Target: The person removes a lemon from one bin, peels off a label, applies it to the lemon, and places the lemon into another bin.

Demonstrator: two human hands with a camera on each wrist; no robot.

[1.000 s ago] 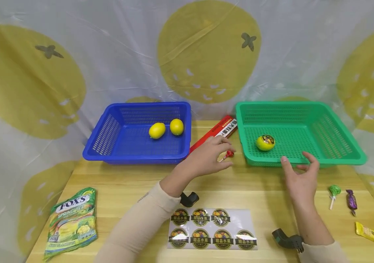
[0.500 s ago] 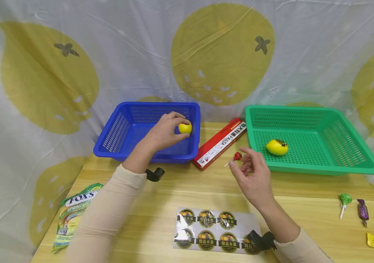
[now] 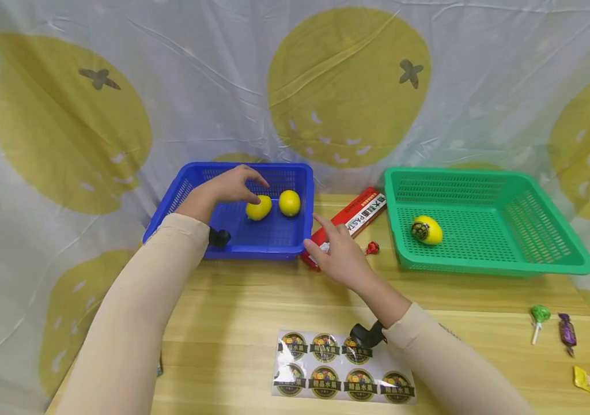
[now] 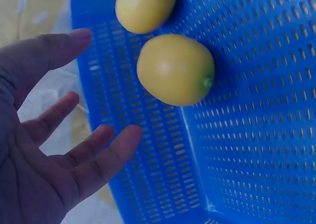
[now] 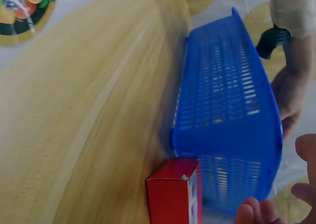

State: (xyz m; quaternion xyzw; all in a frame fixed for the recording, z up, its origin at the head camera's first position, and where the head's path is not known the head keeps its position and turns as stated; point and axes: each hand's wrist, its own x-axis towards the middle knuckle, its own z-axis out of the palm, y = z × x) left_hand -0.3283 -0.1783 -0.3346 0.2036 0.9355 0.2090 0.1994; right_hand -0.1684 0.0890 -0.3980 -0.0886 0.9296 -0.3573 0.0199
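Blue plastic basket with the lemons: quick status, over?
Left hand open above the blue plastic basket, gripping nothing. Two yellow lemons inside. Right hand open beside the red pasta box.

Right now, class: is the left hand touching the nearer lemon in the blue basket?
Apart. The left wrist view shows blue basket mesh between the open left hand and the lemon.

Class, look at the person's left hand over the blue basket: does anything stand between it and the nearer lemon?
Nothing visible does. The left hand hangs open inside the blue basket, and the nearer lemon lies just past its fingertips, with only bare basket floor between.
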